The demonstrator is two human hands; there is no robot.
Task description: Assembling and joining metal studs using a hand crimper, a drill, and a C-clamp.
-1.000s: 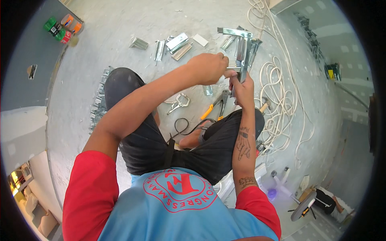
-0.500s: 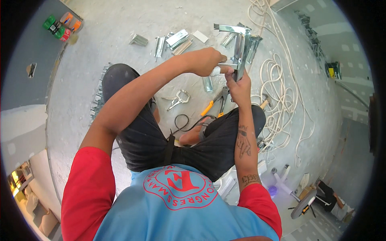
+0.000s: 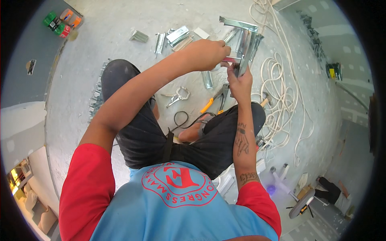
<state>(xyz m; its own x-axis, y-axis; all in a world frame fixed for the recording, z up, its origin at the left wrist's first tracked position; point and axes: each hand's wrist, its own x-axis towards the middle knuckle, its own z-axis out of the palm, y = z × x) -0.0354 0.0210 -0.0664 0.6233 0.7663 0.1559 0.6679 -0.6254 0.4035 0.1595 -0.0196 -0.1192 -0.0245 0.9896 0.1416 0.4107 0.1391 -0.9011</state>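
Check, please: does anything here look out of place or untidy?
Yes: the white cable lies in loose, tangled loops on the floor beside the right knee, rather than neatly coiled.

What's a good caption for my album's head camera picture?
Left hand and right hand grip shiny metal, with pliers and a tangled white cord nearby.

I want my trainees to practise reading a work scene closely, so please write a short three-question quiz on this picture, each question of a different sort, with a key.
1. True or false: the locking pliers lie on the floor between the person's legs.
2. Choose one. The grips of the two-handled tool are:
a) green
b) purple
c) yellow-orange
3. Which hand grips the lower end, as seen in the picture, of the silver metal frame?

Key: 1. True. 2. c. 3. The right hand.
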